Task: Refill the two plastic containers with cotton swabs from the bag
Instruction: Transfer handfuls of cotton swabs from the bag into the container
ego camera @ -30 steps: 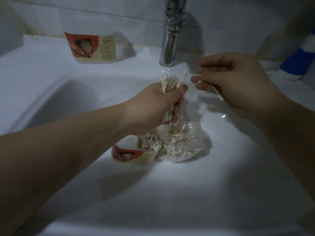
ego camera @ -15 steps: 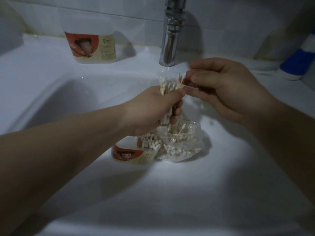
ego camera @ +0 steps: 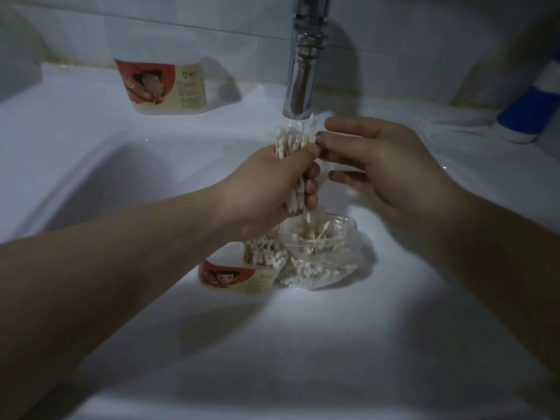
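My left hand grips an upright bundle of cotton swabs above the sink counter, just below the tap. My right hand is beside it, its fingertips touching the top of the bundle; whether it pinches a swab I cannot tell. Below the hands lies a clear plastic bag with several swabs in it. Against the bag's left side lies a plastic container with a red and cream label, swabs showing at its mouth. A second labelled container stands at the back near the wall.
A chrome tap rises right behind the hands. The white sink basin drops away at the left. A blue and white object stands at the far right on the counter. A tiled wall closes the back.
My right hand moved left from holding a single swab apart to touching the top of the bundle in my left hand. The single swab is no longer seen apart from the bundle.
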`<action>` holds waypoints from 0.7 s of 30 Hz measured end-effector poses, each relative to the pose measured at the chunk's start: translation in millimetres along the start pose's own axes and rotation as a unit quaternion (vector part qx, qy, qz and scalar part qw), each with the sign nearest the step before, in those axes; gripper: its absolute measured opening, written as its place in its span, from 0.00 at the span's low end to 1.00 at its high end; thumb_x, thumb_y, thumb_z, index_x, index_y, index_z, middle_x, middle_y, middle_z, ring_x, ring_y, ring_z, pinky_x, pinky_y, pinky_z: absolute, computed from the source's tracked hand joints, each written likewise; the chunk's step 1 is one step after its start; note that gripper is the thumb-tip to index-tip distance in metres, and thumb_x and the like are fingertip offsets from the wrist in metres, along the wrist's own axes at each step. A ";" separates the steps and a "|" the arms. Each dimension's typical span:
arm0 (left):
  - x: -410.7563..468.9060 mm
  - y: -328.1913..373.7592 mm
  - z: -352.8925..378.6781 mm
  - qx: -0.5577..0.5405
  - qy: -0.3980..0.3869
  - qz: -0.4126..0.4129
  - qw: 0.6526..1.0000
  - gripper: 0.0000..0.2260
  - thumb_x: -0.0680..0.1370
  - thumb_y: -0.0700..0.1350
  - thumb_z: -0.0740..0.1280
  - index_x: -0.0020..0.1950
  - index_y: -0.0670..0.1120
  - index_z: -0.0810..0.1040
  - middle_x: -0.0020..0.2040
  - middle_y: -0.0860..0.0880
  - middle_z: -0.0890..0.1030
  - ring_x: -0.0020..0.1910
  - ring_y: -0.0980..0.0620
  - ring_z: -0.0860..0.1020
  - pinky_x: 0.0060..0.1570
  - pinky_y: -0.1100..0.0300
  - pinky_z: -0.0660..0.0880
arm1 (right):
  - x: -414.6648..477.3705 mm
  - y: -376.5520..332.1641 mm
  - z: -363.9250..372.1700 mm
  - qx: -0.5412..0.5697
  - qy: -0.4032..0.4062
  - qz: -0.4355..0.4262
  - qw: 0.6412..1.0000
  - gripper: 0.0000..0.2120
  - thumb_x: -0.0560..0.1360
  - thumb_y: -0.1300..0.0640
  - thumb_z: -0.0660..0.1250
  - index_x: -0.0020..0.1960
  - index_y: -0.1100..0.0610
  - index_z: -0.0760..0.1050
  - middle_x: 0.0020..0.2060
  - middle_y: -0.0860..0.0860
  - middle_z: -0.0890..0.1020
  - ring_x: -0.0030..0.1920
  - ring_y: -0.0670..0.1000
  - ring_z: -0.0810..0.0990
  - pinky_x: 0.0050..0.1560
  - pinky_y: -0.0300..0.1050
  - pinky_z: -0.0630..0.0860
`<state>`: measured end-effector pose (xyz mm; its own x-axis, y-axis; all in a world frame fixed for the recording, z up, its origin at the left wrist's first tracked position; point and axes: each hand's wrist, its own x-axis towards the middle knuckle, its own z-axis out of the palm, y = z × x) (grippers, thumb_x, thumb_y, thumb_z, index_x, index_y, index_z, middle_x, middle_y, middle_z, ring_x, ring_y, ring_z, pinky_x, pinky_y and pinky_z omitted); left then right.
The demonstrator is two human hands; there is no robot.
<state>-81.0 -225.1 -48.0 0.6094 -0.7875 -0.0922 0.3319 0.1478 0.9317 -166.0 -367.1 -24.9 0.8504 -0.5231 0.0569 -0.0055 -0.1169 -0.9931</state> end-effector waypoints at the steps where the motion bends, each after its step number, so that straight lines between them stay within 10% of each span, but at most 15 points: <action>1: 0.3 1.4 0.2 -0.009 0.013 0.006 1.000 0.09 0.86 0.45 0.62 0.48 0.43 0.76 0.32 0.50 0.74 0.30 0.55 0.72 0.34 0.61 0.74 | -1.8 -1.4 0.1 -0.048 0.004 -0.018 0.999 0.17 0.73 0.53 0.76 0.61 0.53 0.82 0.47 0.49 0.88 0.50 0.46 0.87 0.50 0.46 0.80; 7: 0.6 12.1 -3.2 -0.102 0.036 0.006 0.994 0.15 0.86 0.47 0.60 0.40 0.44 0.72 0.32 0.48 0.73 0.33 0.52 0.73 0.38 0.59 0.78 | -13.3 0.7 4.4 -0.429 -0.134 -0.080 0.889 0.19 0.69 0.34 0.71 0.40 0.51 0.85 0.32 0.42 0.84 0.34 0.39 0.80 0.37 0.35 0.72; 15: -1.3 13.8 -4.5 -0.089 0.006 -0.005 0.996 0.14 0.86 0.46 0.61 0.41 0.44 0.75 0.35 0.51 0.78 0.41 0.55 0.82 0.39 0.61 0.80 | -11.9 0.4 7.1 -0.398 -0.119 -0.163 0.895 0.09 0.74 0.44 0.74 0.40 0.47 0.87 0.34 0.50 0.85 0.37 0.47 0.82 0.42 0.43 0.75; 21: 0.3 9.7 -7.8 -0.024 0.050 0.007 0.998 0.11 0.85 0.48 0.63 0.43 0.48 0.75 0.32 0.52 0.76 0.30 0.55 0.76 0.38 0.58 0.77 | -6.9 2.1 -0.5 -0.425 -0.118 -0.129 0.888 0.23 0.64 0.27 0.68 0.40 0.46 0.85 0.36 0.42 0.85 0.36 0.38 0.80 0.38 0.32 0.73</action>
<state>-72.0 -219.2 -41.7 0.6817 -0.7224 -0.1159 0.3561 0.1892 0.9151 -172.1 -364.2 -27.3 0.9669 -0.2077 0.1485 -0.1055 -0.8547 -0.5083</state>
